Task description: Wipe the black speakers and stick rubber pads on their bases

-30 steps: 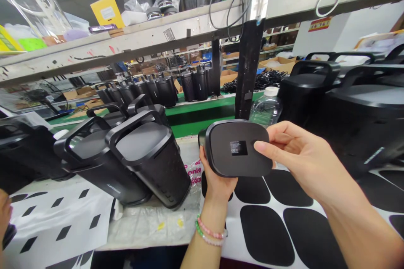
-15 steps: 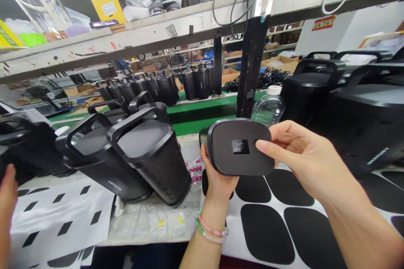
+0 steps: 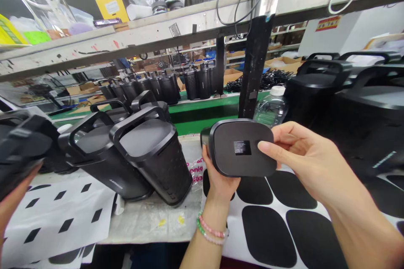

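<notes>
My left hand, with bead bracelets on its wrist, grips a black speaker from below and holds it above the bench. The speaker's flat base faces me, with a small label at its centre. My right hand pinches the base's right edge, with the thumb lying on the flat face and the fingers curled behind.
Two black speakers with handles lie tilted on the bench at left. Sheets of black stickers cover the bench. A water bottle and large black speakers stand at right. Another person's hand holds a speaker at far left.
At the left edge, another person's hand has risen and brought a black speaker into view. My own hands and the speaker they hold have barely moved.
</notes>
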`<state>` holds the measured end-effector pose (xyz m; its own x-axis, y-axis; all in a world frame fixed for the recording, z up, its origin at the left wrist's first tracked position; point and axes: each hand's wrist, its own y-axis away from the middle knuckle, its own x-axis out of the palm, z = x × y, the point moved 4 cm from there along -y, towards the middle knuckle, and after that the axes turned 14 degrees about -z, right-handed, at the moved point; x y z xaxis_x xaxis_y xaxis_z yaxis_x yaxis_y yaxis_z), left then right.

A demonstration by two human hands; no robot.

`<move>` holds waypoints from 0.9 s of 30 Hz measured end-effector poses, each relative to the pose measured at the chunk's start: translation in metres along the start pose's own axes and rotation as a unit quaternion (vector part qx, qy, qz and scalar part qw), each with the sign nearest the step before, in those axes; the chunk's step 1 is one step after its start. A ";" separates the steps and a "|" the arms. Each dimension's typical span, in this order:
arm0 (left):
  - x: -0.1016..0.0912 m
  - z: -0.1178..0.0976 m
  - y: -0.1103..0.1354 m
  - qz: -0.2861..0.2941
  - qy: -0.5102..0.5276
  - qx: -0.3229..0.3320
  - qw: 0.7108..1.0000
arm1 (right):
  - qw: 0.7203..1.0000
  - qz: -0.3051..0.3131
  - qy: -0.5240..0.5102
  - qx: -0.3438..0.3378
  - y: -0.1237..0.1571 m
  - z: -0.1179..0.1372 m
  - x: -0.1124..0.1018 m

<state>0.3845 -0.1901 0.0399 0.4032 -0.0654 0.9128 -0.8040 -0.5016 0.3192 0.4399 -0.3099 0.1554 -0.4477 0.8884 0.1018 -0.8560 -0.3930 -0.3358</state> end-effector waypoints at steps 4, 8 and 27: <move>0.000 0.001 0.001 0.004 -0.001 -0.001 1.000 | 1.000 0.000 0.013 0.001 0.000 -0.001 -0.002; 0.001 0.001 -0.001 0.014 0.001 0.003 1.000 | 1.000 0.000 0.028 -0.003 0.001 -0.002 -0.004; 0.005 0.004 0.001 0.041 0.006 -0.003 0.999 | 0.920 -0.026 0.372 -0.121 -0.006 0.009 -0.015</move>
<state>0.3875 -0.1939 0.0440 0.3306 -0.0957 0.9389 -0.8366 -0.4901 0.2446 0.4492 -0.3233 0.1646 -0.0296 0.8563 -0.5157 -0.7479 -0.3612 -0.5569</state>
